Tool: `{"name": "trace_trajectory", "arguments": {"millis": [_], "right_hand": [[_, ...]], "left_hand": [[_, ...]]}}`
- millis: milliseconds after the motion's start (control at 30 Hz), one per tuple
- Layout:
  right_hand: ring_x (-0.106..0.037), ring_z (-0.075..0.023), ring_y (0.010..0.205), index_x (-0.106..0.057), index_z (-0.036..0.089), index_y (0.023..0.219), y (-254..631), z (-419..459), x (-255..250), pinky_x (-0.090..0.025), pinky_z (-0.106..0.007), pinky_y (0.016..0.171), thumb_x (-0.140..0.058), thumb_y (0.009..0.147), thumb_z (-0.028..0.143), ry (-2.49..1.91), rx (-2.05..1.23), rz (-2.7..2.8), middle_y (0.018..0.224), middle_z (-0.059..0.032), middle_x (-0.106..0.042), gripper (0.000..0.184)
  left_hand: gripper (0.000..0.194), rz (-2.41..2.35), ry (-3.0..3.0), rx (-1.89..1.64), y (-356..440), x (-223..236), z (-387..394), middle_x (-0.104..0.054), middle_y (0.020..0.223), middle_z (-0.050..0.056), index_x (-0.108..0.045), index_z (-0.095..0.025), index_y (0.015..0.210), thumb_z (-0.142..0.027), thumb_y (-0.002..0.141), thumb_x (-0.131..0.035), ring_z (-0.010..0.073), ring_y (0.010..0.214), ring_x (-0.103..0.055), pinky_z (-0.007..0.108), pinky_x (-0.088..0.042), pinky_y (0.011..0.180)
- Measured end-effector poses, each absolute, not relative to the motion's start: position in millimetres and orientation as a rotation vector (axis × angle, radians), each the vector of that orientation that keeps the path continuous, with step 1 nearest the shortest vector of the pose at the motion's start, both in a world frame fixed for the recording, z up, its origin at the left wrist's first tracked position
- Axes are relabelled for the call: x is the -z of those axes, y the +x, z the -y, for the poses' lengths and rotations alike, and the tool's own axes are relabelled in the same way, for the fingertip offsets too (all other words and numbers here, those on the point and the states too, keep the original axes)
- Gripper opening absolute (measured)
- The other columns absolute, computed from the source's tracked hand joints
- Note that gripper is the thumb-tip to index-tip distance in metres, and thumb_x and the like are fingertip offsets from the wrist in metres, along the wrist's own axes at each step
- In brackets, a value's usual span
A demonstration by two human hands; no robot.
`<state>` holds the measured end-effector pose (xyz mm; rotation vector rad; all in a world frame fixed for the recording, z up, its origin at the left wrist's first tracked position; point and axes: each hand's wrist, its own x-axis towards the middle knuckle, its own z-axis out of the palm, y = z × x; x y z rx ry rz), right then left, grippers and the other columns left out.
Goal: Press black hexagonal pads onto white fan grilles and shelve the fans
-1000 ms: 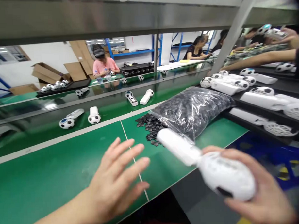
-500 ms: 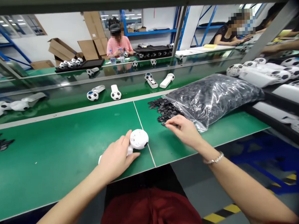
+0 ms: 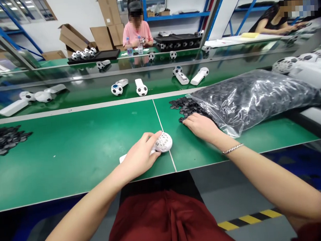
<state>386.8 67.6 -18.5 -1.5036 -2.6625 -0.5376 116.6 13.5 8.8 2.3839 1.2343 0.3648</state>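
Observation:
My left hand (image 3: 139, 154) is wrapped around a white handheld device with a football-shaped head (image 3: 165, 142). Open, lattice-like gaps show on its round head, while my palm covers most of the handle. Over on the right, my right hand (image 3: 201, 126) has its fingers pressed together at the near edge of a pile of small flat black pieces (image 3: 187, 107). One black piece (image 3: 181, 119) shows at the fingertips, which are partly hidden. Behind this hand, a clear plastic bag (image 3: 254, 96) full of the same pieces lies with its mouth toward the pile.
Another black heap (image 3: 8, 140) lies at the far left of the green bench (image 3: 79, 148). Several football-headed devices (image 3: 141, 88) rest on the strip beyond. White parts (image 3: 310, 71) are stacked at right. Across the bench, a person in pink (image 3: 137, 33) sits by trays.
The device's head has turned in my left hand, so its lattice face now shows. My right hand stays by the black pile, its fingertips more hidden. The camera view has shifted.

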Motion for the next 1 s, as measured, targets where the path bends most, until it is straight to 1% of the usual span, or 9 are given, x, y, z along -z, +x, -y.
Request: {"name": "trace_trajectory", "arguments": {"millis": [100, 167, 267, 367, 433, 500, 700, 867, 1000], "right_hand": [[-0.055, -0.0222, 0.080, -0.061, 0.012, 0.097, 381.8, -68.2, 16.8, -0.043, -0.031, 0.068, -0.044, 0.086, 0.012, -1.565, 0.338, 2.529, 0.089, -0.0112, -0.063, 0.021], [-0.057, -0.0193, 0.075, -0.060, 0.015, 0.094, 374.1, -58.8, 11.5, -0.045, -0.030, 0.066, -0.050, 0.084, 0.015, -1.532, 0.050, 2.319, 0.086, -0.0074, -0.064, 0.015], [-0.058, -0.0155, 0.069, -0.061, 0.019, 0.084, 357.9, -32.5, -0.2, -0.046, -0.027, 0.064, -0.059, 0.080, 0.021, -1.337, -0.345, 2.104, 0.078, -0.0016, -0.064, 0.004], [-0.058, -0.0147, 0.078, -0.063, 0.021, 0.087, 340.7, -6.6, -6.6, -0.046, -0.027, 0.071, -0.053, 0.085, 0.020, -1.094, -0.543, 2.162, 0.084, -0.0022, -0.064, 0.010], [-0.056, -0.0145, 0.083, -0.062, 0.021, 0.094, 330.9, 3.1, -5.4, -0.045, -0.027, 0.073, -0.047, 0.089, 0.017, -0.972, -0.538, 2.245, 0.089, -0.0036, -0.062, 0.017], [-0.055, -0.0150, 0.084, -0.061, 0.020, 0.096, 323.0, 6.1, -2.2, -0.043, -0.029, 0.073, -0.044, 0.090, 0.015, -0.902, -0.431, 2.310, 0.091, -0.0048, -0.062, 0.019], [-0.053, -0.0171, 0.080, -0.059, 0.017, 0.091, 309.9, 2.8, 1.9, -0.038, -0.032, 0.069, -0.043, 0.091, 0.015, -0.838, -0.187, 2.415, 0.087, -0.0052, -0.063, 0.016], [-0.053, -0.0168, 0.082, -0.055, 0.019, 0.097, 307.8, 9.2, 5.7, -0.040, -0.030, 0.071, -0.045, 0.089, 0.012, -0.875, -0.289, 2.308, 0.092, -0.0043, -0.062, 0.015], [-0.055, -0.0160, 0.080, -0.053, 0.019, 0.091, 309.8, 11.5, -0.2, -0.041, -0.029, 0.072, -0.048, 0.087, 0.013, -0.936, -0.385, 2.238, 0.087, -0.0038, -0.062, 0.009]], "left_hand": [[0.056, -1.225, 2.347, -0.379, 115.9, -9.9, -14.2, -0.044, 0.124, 0.008, -0.031, -0.025, 0.134, -0.023, 0.082, -0.051, 0.0234, 0.106, -0.052, 0.039, -0.046, 0.090], [0.056, -1.229, 2.330, -0.396, 115.2, -9.4, -14.2, -0.045, 0.123, 0.007, -0.031, -0.026, 0.134, -0.024, 0.082, -0.052, 0.0231, 0.105, -0.053, 0.039, -0.045, 0.091], [0.061, -1.230, 2.319, -0.433, 114.8, -7.0, -14.0, -0.044, 0.125, 0.005, -0.031, -0.028, 0.134, -0.025, 0.079, -0.057, 0.0226, 0.106, -0.053, 0.038, -0.044, 0.093], [0.067, -1.219, 2.333, -0.464, 116.1, -5.0, -14.2, -0.042, 0.129, 0.005, -0.031, -0.028, 0.134, -0.031, 0.074, -0.063, 0.0233, 0.108, -0.052, 0.037, -0.044, 0.094], [0.069, -1.218, 2.346, -0.474, 118.0, -4.8, -14.4, -0.043, 0.129, 0.005, -0.033, -0.027, 0.133, -0.036, 0.072, -0.065, 0.0234, 0.108, -0.052, 0.037, -0.044, 0.094], [0.068, -1.230, 2.354, -0.486, 120.2, -5.3, -14.7, -0.045, 0.127, 0.004, -0.036, -0.026, 0.131, -0.039, 0.071, -0.066, 0.0233, 0.108, -0.052, 0.037, -0.045, 0.092], [0.059, -1.272, 2.345, -0.521, 124.1, -5.3, -16.6, -0.051, 0.123, 0.005, -0.041, -0.024, 0.128, -0.047, 0.076, -0.058, 0.0233, 0.106, -0.054, 0.037, -0.046, 0.089], [0.058, -1.279, 2.336, -0.542, 122.1, -2.3, -18.9, -0.052, 0.121, 0.004, -0.043, -0.024, 0.127, -0.042, 0.075, -0.060, 0.0227, 0.106, -0.054, 0.035, -0.045, 0.090], [0.067, -1.256, 2.322, -0.572, 120.9, -1.8, -19.4, -0.050, 0.124, 0.004, -0.041, -0.025, 0.128, -0.042, 0.068, -0.068, 0.0226, 0.107, -0.053, 0.035, -0.045, 0.091]]}}
